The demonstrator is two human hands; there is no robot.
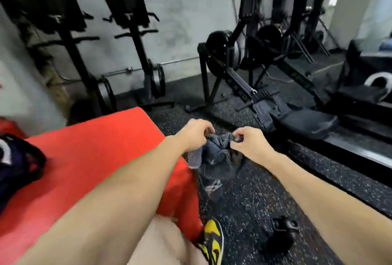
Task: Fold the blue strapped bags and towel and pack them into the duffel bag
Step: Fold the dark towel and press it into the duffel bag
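Note:
A grey-blue ribbed towel (214,158) hangs bunched in the air past the right edge of the red bench. My left hand (195,135) pinches its upper left edge. My right hand (248,144) pinches its upper right edge, a short gap from the left hand. The cloth droops below both hands toward the floor, its lower end crumpled. A dark duffel bag (17,169) with white and purple marks lies at the far left on the bench, cut off by the frame edge. No blue strapped bags are clearly visible.
The red bench (95,158) fills the lower left. Black speckled rubber floor (254,201) lies to the right, with a small black strap buckle (284,225) on it. Rowing machines (254,86) and upright racks (131,42) stand behind. My yellow shoe (213,241) is below.

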